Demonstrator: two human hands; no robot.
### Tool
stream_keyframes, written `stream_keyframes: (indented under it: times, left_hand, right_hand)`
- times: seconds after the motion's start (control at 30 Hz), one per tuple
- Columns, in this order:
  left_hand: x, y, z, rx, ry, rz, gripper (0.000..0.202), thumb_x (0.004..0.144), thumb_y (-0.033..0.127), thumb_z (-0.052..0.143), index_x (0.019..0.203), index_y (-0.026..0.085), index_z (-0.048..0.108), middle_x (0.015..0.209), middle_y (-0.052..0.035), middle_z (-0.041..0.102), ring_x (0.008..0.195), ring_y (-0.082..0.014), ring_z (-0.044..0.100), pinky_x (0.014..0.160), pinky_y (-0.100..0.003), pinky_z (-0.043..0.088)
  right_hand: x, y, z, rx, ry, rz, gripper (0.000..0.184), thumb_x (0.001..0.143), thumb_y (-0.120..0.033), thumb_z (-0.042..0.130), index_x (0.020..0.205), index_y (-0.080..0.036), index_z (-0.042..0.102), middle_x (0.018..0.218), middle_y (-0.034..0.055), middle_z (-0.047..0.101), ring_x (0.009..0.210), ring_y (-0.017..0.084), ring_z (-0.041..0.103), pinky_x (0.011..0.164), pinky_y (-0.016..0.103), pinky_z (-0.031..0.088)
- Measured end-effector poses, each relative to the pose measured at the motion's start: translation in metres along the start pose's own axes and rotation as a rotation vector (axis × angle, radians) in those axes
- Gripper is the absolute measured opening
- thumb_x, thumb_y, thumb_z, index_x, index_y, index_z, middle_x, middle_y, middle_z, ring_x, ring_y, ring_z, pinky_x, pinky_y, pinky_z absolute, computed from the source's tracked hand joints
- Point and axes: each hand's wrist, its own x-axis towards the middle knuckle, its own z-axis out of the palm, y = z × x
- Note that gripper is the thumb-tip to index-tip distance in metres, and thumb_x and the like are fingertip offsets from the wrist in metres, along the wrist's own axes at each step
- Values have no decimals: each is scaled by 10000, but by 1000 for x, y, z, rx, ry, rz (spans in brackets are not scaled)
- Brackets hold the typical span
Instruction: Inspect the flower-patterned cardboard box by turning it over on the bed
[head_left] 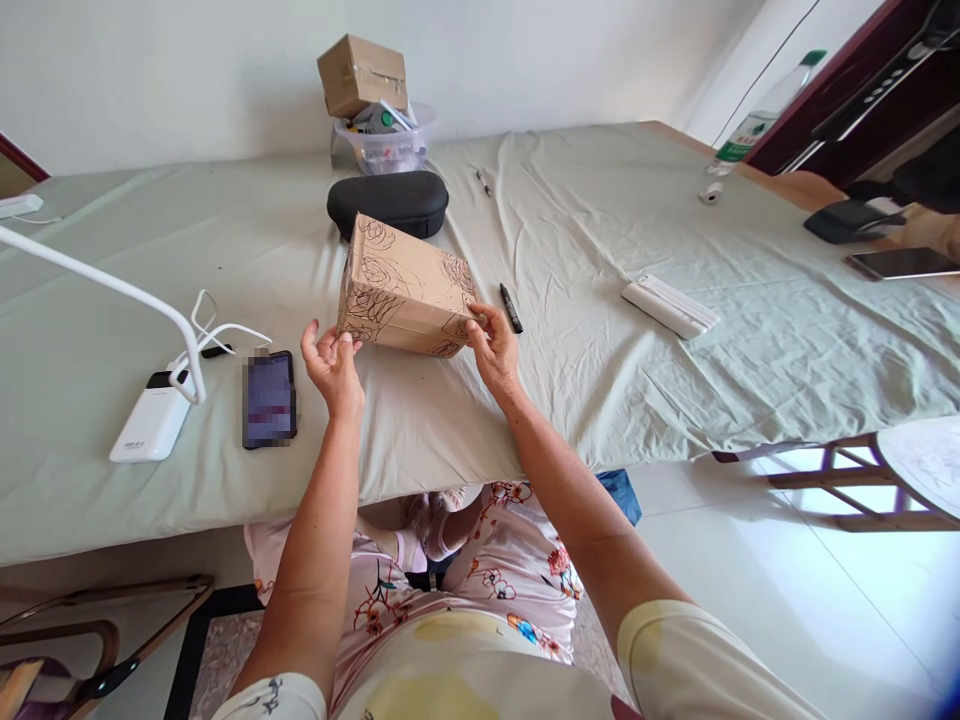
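Observation:
A brown cardboard box (405,285) with black flower drawings on it sits tilted on the green tablecloth (585,240). My left hand (331,362) cups its near left corner, fingers curled against the edge. My right hand (493,345) grips the near right corner with thumb and fingers. A black marker (511,307) lies just right of the box, beside my right hand.
A phone (269,398) and a white power bank (152,421) with cables lie at left. A black case (388,201), a plastic bowl (386,145) topped by a small box, a white bar (669,305), a pen, a bottle and another phone lie farther off. A stool stands at right.

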Motion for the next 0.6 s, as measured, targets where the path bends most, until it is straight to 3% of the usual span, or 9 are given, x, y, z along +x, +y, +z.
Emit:
stream_keyframes:
  times: [0.13, 0.23, 0.37, 0.5, 0.6]
  left_hand:
    - [-1, 4, 0, -56, -138, -59, 713, 831, 664, 734, 1354, 249, 484, 1324, -162, 652, 1263, -251, 663, 1001, -380, 596]
    - [-4, 8, 1, -35, -232, -34, 865, 803, 758, 722, 1454, 281, 409, 1436, -186, 601, 1329, -262, 639, 1045, -394, 579]
    - [-6, 9, 4, 17, -262, 46, 957, 856, 801, 648, 1578, 304, 261, 1540, -206, 531, 1450, -271, 567, 1184, -430, 489]
    - [-8, 6, 8, 30, -269, 68, 1032, 829, 760, 725, 1601, 301, 216, 1618, -219, 432, 1506, -288, 514, 1229, -433, 455]
    - [-14, 6, 11, -2, -308, 29, 1223, 799, 743, 777, 1650, 327, 3, 1657, -229, 383, 1512, -287, 509, 1225, -457, 471]
  right_hand:
    - [2, 1, 1, 63, 27, 31, 616, 926, -780, 618, 1206, -232, 647, 1139, 94, 713, 1011, 213, 712, 710, 292, 610]
    - [1, 3, 3, 84, 1, 60, 656, 884, -816, 642, 1179, -230, 638, 1122, 88, 708, 949, 193, 711, 657, 261, 588]
    - [-2, 3, 7, 83, -147, 66, 683, 873, -829, 646, 1183, -221, 632, 1159, 84, 717, 833, 153, 699, 679, 274, 604]
    - [-8, -3, 11, 21, -306, -33, 630, 955, -751, 603, 1312, -234, 652, 1175, 86, 733, 831, 156, 695, 779, 324, 625]
    - [-13, -9, 13, -48, -370, -134, 568, 1025, -633, 558, 1418, -231, 632, 1129, 87, 744, 826, 157, 676, 850, 344, 619]
